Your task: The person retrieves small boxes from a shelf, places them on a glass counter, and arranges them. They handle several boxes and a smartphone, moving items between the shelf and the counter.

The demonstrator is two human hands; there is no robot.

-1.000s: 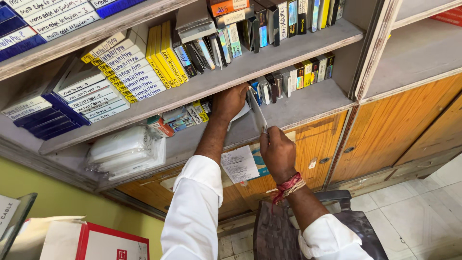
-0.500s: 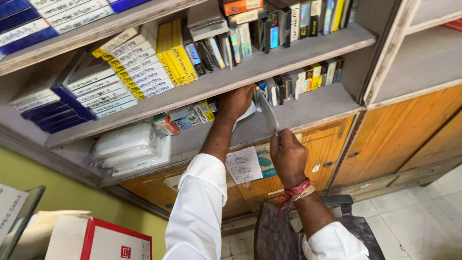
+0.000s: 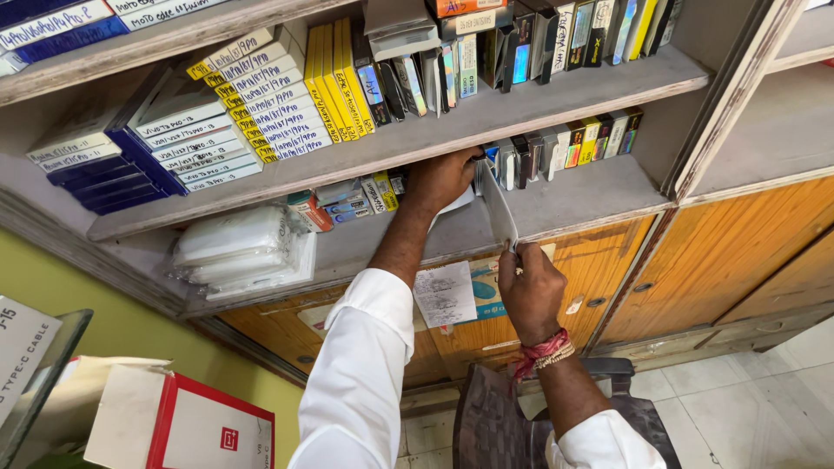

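Left hand (image 3: pixel 443 178) reaches among shelved small boxes (image 3: pixel 539 152), grip hidden; right hand (image 3: pixel 530 291) pinches a flat white packet (image 3: pixel 497 204), which could snag and topple neighbours.

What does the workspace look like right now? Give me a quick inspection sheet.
Surface: grey wooden shelf, worn, partly bare on its right side.
Job's things: thin grey box, tilted, half out of the shelf.
Clutter: row of small boxes behind; white packets to the left; yellow and blue labelled boxes above.
Grippers: left hand reaches into the shelf; right hand pinches the thin grey box's lower end.
Cables: nothing seen.
Surroundings: orange wooden cabinet doors, paper slip, dark chair, tiled floor.
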